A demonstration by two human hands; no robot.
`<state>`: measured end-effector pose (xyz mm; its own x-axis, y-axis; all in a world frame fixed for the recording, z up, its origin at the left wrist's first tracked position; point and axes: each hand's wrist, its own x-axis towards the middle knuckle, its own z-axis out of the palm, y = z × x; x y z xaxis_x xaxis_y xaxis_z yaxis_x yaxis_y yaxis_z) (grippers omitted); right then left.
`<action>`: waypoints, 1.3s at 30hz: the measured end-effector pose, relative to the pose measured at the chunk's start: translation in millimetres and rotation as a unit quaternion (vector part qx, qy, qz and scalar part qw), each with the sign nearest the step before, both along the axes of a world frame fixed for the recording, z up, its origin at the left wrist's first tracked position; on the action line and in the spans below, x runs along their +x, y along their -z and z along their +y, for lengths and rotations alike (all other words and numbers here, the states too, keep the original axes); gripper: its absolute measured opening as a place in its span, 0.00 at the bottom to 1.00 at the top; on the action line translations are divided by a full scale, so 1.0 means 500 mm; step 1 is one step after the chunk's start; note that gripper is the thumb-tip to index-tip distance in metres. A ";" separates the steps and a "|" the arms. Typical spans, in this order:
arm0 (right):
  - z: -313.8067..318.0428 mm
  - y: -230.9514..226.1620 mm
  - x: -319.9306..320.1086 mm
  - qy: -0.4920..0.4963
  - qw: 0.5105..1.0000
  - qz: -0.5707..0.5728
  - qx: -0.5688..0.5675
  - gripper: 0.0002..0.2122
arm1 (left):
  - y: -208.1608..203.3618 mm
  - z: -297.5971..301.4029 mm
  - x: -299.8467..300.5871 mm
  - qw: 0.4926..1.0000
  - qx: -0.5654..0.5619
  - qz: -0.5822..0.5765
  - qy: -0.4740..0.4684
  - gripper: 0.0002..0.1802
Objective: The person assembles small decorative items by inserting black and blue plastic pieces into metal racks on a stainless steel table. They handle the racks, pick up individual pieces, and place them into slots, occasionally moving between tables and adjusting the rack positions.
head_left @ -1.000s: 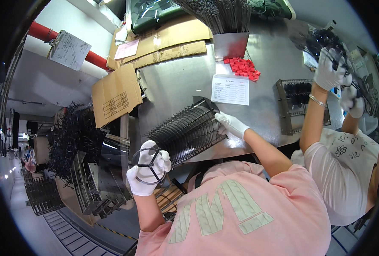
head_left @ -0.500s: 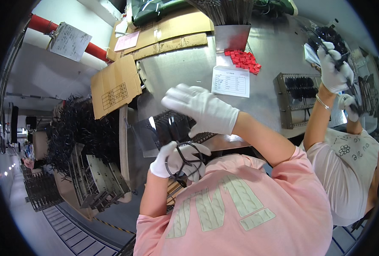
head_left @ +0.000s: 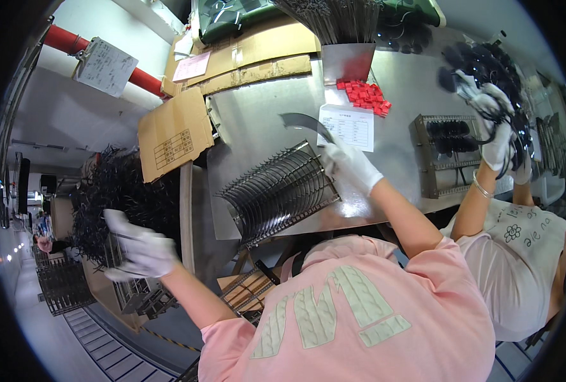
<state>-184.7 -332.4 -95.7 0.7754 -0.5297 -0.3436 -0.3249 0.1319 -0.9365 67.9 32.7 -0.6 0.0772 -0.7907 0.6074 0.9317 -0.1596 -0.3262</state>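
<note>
One curved dark strip [head_left: 308, 121] is sitting in the grasp of the right hand [head_left: 353, 167], and I am seeing it through the head camera as it is arching out from the gloved fingers toward the upper left, above the metal table [head_left: 244, 114]. Its near end is disappearing among those fingers, while its body is hanging just beyond the far right corner of the black slotted rack [head_left: 279, 194]. That rack is lying at a slant near the table's front edge, and many similar curved strips are standing in it side by side. The right hand is overlapping the rack's right end in my view, and I am not able to tell whether it is touching. The left hand [head_left: 141, 248], also white-gloved, is showing well apart from the strip, off the left side of the table; it is blurring, but its fingers are spreading wide and appearing to hold nothing. It is hovering in front of the metal brackets [head_left: 136, 296], with a tangled heap of black pieces [head_left: 120, 197] rising just behind it. Beyond the right hand, a printed sheet [head_left: 353, 127] is lying close to the strip, and red blocks [head_left: 365, 97] are clustering behind that. At the right, a co-worker's gloved hands [head_left: 494, 127] are holding dark pieces near a second rack [head_left: 432, 172].
</note>
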 end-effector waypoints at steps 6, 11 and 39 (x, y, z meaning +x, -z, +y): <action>0.009 0.169 -0.060 -0.073 0.996 0.045 0.014 0.32 | 0.081 0.080 0.073 0.314 -0.591 0.682 0.295 0.21; 0.017 0.164 -0.055 -0.133 0.968 0.038 0.208 0.32 | 0.370 0.066 -0.018 -0.232 -0.723 0.623 0.187 0.26; -0.393 -0.191 0.304 0.224 0.664 -0.051 -0.712 0.11 | 0.456 -0.002 -0.072 -0.171 -0.700 0.589 0.367 0.22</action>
<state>-32.7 -528.7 -0.1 0.4110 -0.4470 0.7945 -0.4779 -0.8478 -0.2298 32.0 31.9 -228.8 0.9432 -0.2652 -0.2003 0.0846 -0.3914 0.9163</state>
